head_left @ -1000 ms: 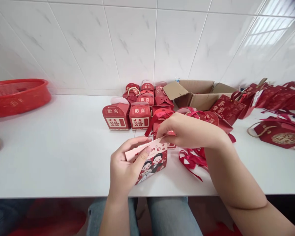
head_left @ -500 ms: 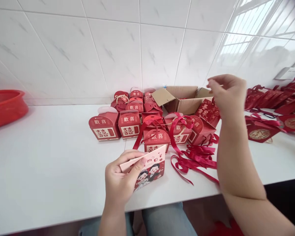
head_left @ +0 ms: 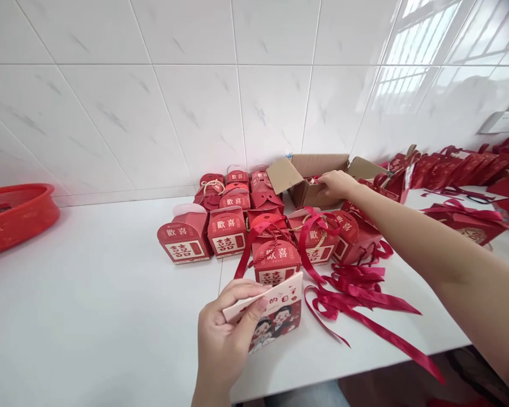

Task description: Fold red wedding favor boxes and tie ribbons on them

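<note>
My left hand (head_left: 229,328) is closed on a small pink and red paper gift box (head_left: 277,316) with a cartoon couple on its front, pinching its top edge between thumb and fingers above the front of the table. Farther back, my right hand (head_left: 337,183) dips over the rim of an open cardboard box (head_left: 318,196). Its fingertips are partly hidden inside, near small red and white items, so whether it grips anything is unclear. Red gift boxes (head_left: 227,229) with white label panels stand grouped between my hands, the front one (head_left: 275,257) just behind the held box.
Loose dark-pink ribbons (head_left: 356,294) lie on the white table (head_left: 131,316), below my right forearm. A red plastic basket (head_left: 21,220) sits at the far left. Rows of red gift bags (head_left: 453,167) line the right side, along the tiled wall (head_left: 195,113).
My right hand has come down from its raised position and reached into the cardboard box. My left hand still holds the paper gift box. The view has shifted slightly.
</note>
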Available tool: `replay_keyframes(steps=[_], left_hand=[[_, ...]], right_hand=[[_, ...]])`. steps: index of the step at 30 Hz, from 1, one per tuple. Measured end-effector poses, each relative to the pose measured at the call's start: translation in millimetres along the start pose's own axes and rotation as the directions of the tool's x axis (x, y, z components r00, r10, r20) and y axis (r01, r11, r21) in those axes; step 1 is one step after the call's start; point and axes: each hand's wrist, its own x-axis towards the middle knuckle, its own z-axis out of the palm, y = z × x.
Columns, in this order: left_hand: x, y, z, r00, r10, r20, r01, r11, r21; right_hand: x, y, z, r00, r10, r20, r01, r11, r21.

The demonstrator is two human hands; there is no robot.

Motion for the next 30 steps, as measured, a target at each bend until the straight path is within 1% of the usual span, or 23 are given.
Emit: replay_keyframes(steps=[2, 5, 9, 11, 15, 19, 21, 25, 27, 30], left_hand=[[0.1, -1.6, 0.3, 1.0, 0.0, 0.014, 0.0, 1.0, 0.006], [-0.8, -0.7, 2.4, 0.999, -0.046, -0.018, 0.045, 0.999, -0.01], [-1.7, 2.6, 5.5, 0.997, -0.063, -0.039, 0.062, 0.998, -0.028], [-1.6, 3.3, 6.1, 0.997, -0.06, -0.044, 0.059, 0.998, -0.024], [-1.3, 3.3, 6.7, 0.996, -0.068, -0.049, 0.067, 0.997, -0.03], [-1.5, 3.4, 7.8, 0.995, -0.089, -0.046, 0.087, 0.995, -0.048], [-1.5, 3.1, 8.1, 0.995, -0.09, -0.042, 0.087, 0.995, -0.056], [-1.1, 2.1, 7.6, 0.995, -0.099, -0.024, 0.097, 0.994, -0.059], [-0.7, 1.7, 7.2, 0.992, -0.126, -0.007, 0.125, 0.99, -0.063], [0.0, 1.4, 6.7, 0.988, -0.155, 0.019, 0.156, 0.986, -0.061]], right_hand=[[-1.2, -4.9, 7.1, 1.0, -0.023, -0.007, 0.023, 1.0, -0.016], [-0.4, -14.1, 17.9, 0.998, -0.065, 0.008, 0.065, 0.998, 0.003], [3.7, -21.1, 29.2, 0.988, -0.137, 0.074, 0.13, 0.987, 0.092], [5.2, -21.7, 32.6, 0.986, -0.136, 0.096, 0.121, 0.982, 0.144], [6.4, -20.3, 35.0, 0.993, -0.044, 0.107, 0.019, 0.974, 0.226], [11.7, -17.4, 34.0, 0.992, 0.097, 0.083, -0.117, 0.949, 0.292], [17.8, -15.6, 33.6, 0.978, 0.195, 0.075, -0.209, 0.923, 0.324], [30.5, -13.9, 33.7, 0.918, 0.374, 0.134, -0.397, 0.85, 0.347], [33.0, -15.3, 33.4, 0.896, 0.419, 0.145, -0.443, 0.831, 0.337], [32.3, -19.5, 31.9, 0.894, 0.434, 0.11, -0.446, 0.841, 0.306]])
